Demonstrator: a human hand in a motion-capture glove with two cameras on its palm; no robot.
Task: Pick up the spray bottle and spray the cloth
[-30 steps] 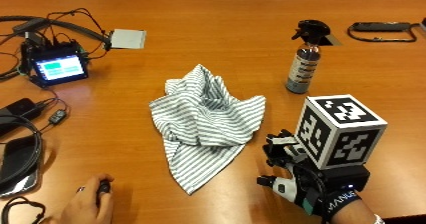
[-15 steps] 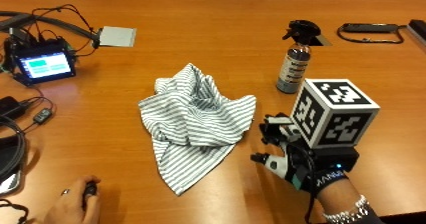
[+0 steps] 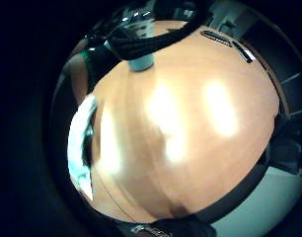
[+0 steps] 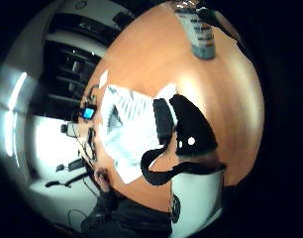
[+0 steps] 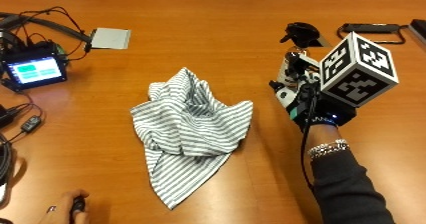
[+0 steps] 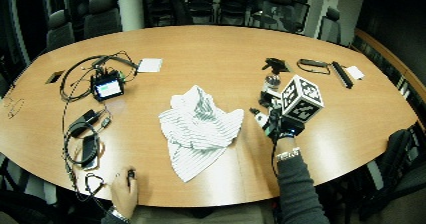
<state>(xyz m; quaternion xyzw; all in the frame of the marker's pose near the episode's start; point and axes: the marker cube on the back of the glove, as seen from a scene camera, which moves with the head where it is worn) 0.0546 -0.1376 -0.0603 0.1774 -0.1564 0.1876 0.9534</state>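
A person sits at a wooden desk, reaching forward with the gloved right hand. The step in hand looks like the reach for the bottle: the hand is just in front of it, between it and the person, and the hand hides most of the bottle's body. Whether the fingers already touch it cannot be told, nor whether they are spread or curled, since only the back of the hand shows.

The bottle stands upright on the desk, its long axis vertical, just beyond the hand and to the right of the cloth. From the thumb side palm view the bottle's labelled body is near the palm but apart from it. Which way its nozzle faces is not visible.

The striped cloth lies crumpled in a heap at the middle of the desk, near the hand's left side.

The next move likely calls for closing the fingers round the bottle's body, lifting it, then turning the nozzle toward the cloth before squeezing the trigger.

The person's bare left hand rests at the near desk edge.
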